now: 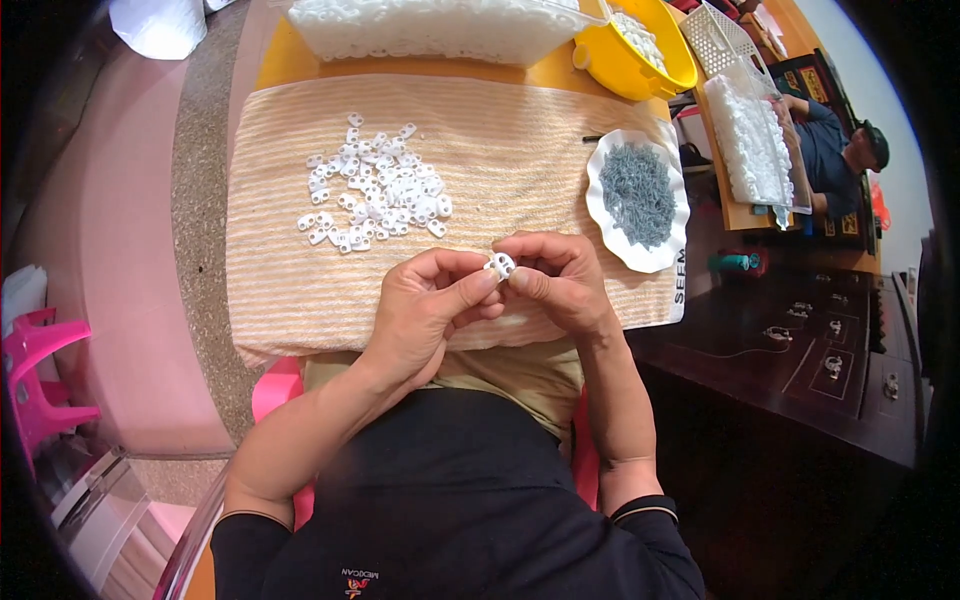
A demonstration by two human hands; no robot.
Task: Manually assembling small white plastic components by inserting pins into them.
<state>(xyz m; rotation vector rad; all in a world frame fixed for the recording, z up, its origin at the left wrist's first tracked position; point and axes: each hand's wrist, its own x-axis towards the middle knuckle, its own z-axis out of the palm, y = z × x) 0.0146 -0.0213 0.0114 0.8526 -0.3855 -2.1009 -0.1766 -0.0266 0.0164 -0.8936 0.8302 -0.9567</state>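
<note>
Between my two hands is a small white plastic cord lock [501,265] with two holes, pinched at the fingertips just above the towel's near edge. My left hand [432,293] grips it from the left with thumb and forefinger, the other fingers curled under. From the right, the thumb and forefinger of my right hand [562,283] close on the same piece. Any smaller part inside it is hidden by the fingertips. A loose pile of similar white pieces [385,190] lies beyond my left hand. Past my right hand, a white scalloped dish [596,205] holds many thin grey pieces [638,195], resembling small springs.
A striped beige towel [530,150] covers the table. Along its far side stand a clear bin [420,45] of white pieces and a yellow basin [590,62]. Another person [830,150] sits at far right by a filled clear tray [750,150]. A pink stool [45,350] stands left.
</note>
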